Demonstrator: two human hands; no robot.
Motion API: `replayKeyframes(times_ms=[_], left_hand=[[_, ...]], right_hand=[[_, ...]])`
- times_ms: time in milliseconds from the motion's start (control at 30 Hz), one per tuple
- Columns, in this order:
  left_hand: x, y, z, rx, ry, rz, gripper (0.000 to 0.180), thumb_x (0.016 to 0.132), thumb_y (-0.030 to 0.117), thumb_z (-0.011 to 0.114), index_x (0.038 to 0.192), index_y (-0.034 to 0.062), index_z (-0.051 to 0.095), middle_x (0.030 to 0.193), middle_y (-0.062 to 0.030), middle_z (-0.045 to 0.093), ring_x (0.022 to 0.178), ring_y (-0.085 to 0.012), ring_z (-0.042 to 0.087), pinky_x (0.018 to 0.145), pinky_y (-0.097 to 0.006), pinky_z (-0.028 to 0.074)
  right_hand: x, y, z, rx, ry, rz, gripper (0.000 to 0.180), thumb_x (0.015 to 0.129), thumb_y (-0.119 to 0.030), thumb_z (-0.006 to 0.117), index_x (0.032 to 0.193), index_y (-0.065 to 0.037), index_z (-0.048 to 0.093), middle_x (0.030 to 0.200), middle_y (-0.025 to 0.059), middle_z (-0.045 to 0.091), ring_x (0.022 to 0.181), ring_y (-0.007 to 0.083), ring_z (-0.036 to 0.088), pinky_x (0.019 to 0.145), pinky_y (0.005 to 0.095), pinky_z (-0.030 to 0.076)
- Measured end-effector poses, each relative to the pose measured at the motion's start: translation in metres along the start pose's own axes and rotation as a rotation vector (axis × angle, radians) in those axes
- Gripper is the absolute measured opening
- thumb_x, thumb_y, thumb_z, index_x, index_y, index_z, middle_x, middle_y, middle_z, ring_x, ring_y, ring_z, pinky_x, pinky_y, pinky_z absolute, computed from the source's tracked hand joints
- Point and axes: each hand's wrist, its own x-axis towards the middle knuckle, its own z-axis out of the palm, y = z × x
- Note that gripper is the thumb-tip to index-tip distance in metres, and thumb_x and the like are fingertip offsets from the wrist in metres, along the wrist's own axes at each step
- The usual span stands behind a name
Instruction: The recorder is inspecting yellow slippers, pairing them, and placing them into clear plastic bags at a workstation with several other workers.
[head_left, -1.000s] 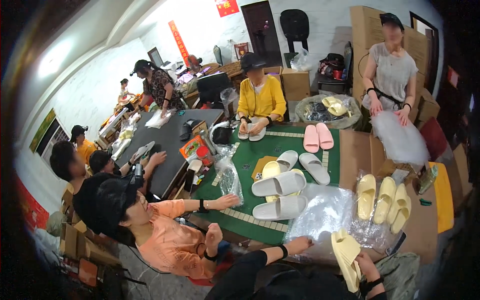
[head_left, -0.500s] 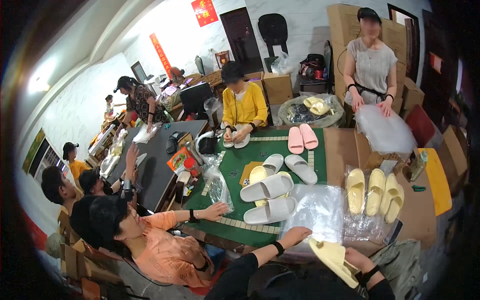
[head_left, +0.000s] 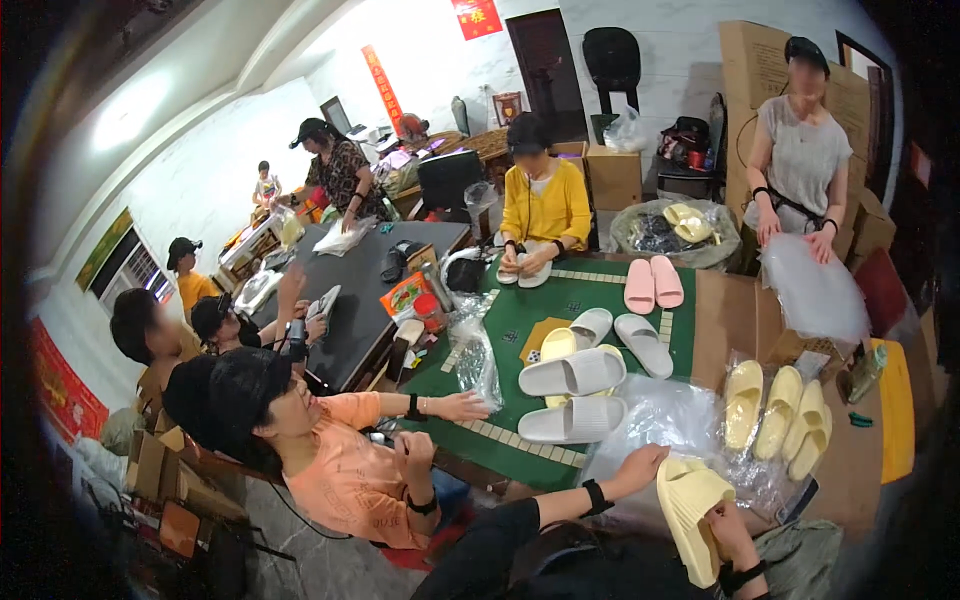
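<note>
A pale yellow slide slipper is held over the near table edge. My right hand grips it at the strap's side, fingers partly hidden by the slipper. My left hand has its fingers closed at the slipper's upper end; whether anything else is pinched there I cannot tell. Just beyond lies a stack of clear plastic bags. To its right, several yellow slippers rest on clear plastic. Grey slippers lie to the left on a green mat, partly covering a yellow pair.
Pink slippers lie farther back. At left, a co-worker in orange reaches over the mat beside a plastic bag. A person in yellow handles slippers across the table. Another person stands at far right by plastic sheets.
The whole view has swung, so the scene sits farther right in the picture. The slipper in my hands has turned more upright, with my left hand still at its upper end.
</note>
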Motion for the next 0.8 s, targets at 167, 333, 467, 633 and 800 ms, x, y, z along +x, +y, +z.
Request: replayKeyframes(times_ms=[167,333,467,633,800], left_hand=[[0.028,0.026,-0.019,-0.323,-0.407,-0.596,0.03,0.091,0.021,0.04,0.097,-0.0014,0.059,0.076,-0.0158,0.06,0.074,-0.0356,0.056,0.069,-0.04,0.045],[0.019,0.039,-0.014,0.337,-0.474,-0.065,0.022,0.083,0.015,0.045,0.092,-0.0009,0.057,0.087,-0.0163,0.061,0.082,-0.0305,0.059,0.07,-0.04,0.047],[0.01,0.048,0.006,0.531,-0.465,0.071,0.031,0.088,0.013,0.039,0.111,-0.0013,0.053,0.115,-0.0162,0.053,0.102,-0.0342,0.051,0.089,-0.042,0.04],[0.008,0.048,0.021,0.471,-0.432,0.227,0.037,0.087,0.014,0.041,0.12,-0.0012,0.047,0.128,-0.0197,0.043,0.118,-0.036,0.039,0.099,-0.043,0.032],[0.002,0.078,0.02,0.602,-0.446,0.146,0.046,0.087,0.016,0.042,0.132,0.0042,0.034,0.136,-0.0151,0.034,0.127,-0.0365,0.028,0.099,-0.06,0.02]], right_hand=[[0.007,0.031,-0.004,0.077,-0.112,-0.064,0.022,0.081,-0.009,0.057,0.099,0.004,0.058,0.085,0.0102,0.064,0.077,0.0159,0.059,0.069,0.0304,0.046],[0.015,0.038,-0.007,-0.027,0.001,-0.072,0.025,0.08,-0.012,0.057,0.099,0.003,0.059,0.083,0.013,0.065,0.078,0.0172,0.06,0.069,0.0308,0.046],[0.012,0.014,-0.013,-0.265,0.108,-0.13,0.025,0.077,-0.015,0.057,0.095,0.002,0.059,0.086,0.0195,0.062,0.081,0.029,0.061,0.069,0.0352,0.047],[0.022,0.006,-0.011,-0.464,0.104,-0.346,0.025,0.07,-0.016,0.058,0.089,-0.001,0.059,0.084,0.0222,0.058,0.082,0.0397,0.054,0.073,0.0454,0.043],[0.031,-0.011,0.005,-0.723,0.116,-0.36,0.023,0.071,-0.021,0.06,0.086,-0.004,0.061,0.092,0.0182,0.054,0.092,0.0344,0.048,0.078,0.0431,0.033]])
